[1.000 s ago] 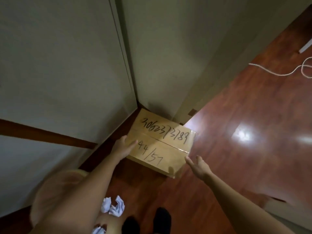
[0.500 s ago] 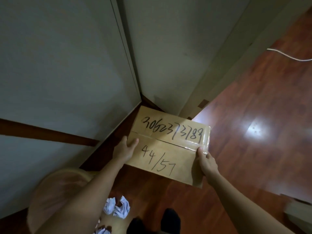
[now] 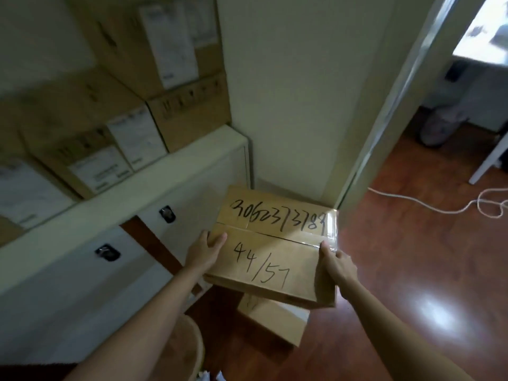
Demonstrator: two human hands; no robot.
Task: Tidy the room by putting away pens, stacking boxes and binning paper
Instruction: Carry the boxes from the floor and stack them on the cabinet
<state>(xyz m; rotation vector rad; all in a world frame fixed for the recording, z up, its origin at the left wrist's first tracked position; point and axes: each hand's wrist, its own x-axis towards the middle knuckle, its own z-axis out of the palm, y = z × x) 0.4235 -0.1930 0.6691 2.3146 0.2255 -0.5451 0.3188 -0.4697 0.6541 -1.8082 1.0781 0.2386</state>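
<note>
In the head view, a cardboard box (image 3: 275, 248) marked with numbers is gripped at its sides by the left hand (image 3: 204, 250) and the right hand (image 3: 336, 264) and held above a second box (image 3: 277, 318) on the floor, so the stacking is judged to be under way and not finished. Two loose boxes are counted, at least four more on the cabinet (image 3: 154, 185), one basket (image 3: 181, 350) with crumpled paper (image 3: 204, 376) beside it unbinned; no pens are seen.

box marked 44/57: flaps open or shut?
Shut. The box has its top flaps meeting flat at the centre seam, with glossy tape over its right end.
</note>
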